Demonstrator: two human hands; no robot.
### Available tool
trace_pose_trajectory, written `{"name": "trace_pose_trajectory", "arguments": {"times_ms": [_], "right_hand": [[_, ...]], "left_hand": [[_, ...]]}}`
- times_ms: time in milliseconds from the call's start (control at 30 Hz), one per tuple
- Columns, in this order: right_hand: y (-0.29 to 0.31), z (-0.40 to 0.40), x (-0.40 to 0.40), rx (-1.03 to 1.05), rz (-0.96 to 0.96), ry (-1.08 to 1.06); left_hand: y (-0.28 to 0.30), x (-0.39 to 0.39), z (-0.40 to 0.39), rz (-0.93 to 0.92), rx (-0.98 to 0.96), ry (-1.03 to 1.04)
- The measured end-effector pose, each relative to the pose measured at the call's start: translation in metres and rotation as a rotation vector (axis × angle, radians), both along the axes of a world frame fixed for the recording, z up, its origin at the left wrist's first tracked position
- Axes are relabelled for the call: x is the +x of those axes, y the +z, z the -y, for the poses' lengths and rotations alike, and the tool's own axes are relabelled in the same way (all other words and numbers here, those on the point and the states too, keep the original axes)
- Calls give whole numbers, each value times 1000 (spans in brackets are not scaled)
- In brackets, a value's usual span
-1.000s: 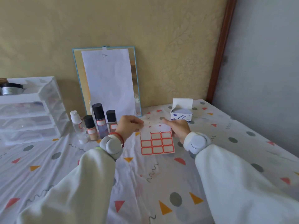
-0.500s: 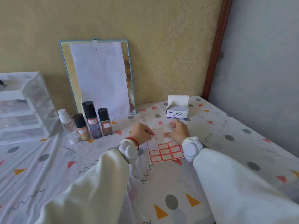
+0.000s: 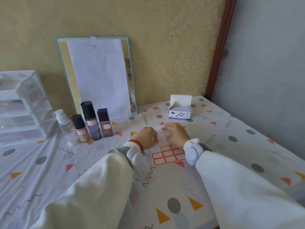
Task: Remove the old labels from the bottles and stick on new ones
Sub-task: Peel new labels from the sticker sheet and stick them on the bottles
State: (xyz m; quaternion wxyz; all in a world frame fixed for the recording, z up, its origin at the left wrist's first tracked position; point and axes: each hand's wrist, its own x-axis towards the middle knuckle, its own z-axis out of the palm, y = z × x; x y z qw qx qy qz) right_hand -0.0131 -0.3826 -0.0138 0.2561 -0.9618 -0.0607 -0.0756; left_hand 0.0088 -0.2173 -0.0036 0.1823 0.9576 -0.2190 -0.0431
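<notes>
A sheet of red-bordered blank labels [image 3: 168, 155] lies flat on the patterned cloth between my hands. My left hand [image 3: 146, 136] is at the sheet's upper left corner with its fingers curled down onto it; its thumb is hidden. My right hand [image 3: 177, 134] hovers over the sheet's upper right with fingers loosely spread. To the left stand several bottles, each with a red-bordered label: a clear pump bottle [image 3: 63, 124], a small foundation bottle [image 3: 80, 129], a tall dark bottle [image 3: 90, 121] and a square brown bottle [image 3: 105, 125].
An open box of alcohol pads [image 3: 179, 111] sits behind my hands. A mirror covered with white paper [image 3: 99, 76] leans on the wall. A clear drawer unit [image 3: 21, 106] stands at the far left. The table's edge runs along the right.
Both hands brought the label sheet down from the air onto the cloth. My right hand's fingers have come off the sheet and spread. The camera has tilted down and moved closer.
</notes>
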Motion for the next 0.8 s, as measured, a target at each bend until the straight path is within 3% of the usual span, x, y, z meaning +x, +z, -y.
{"name": "trace_pose_trajectory", "arguments": {"times_ms": [167,333,467,567,800], "right_hand": [[-9,-4,-2,57,-159,44],[-5,6,-2,284,-29,-35],[0,23,11,397,161,-258],[3,36,26,471,167,-398],[5,61,64,692,118,-390]], "left_hand": [[-2,-2,1,22,-18,-28],[3,-2,4,7,-42,-52],[10,6,15,12,-214,-38],[15,19,31,-2,-260,-35],[19,71,66,-155,-342,20]]}}
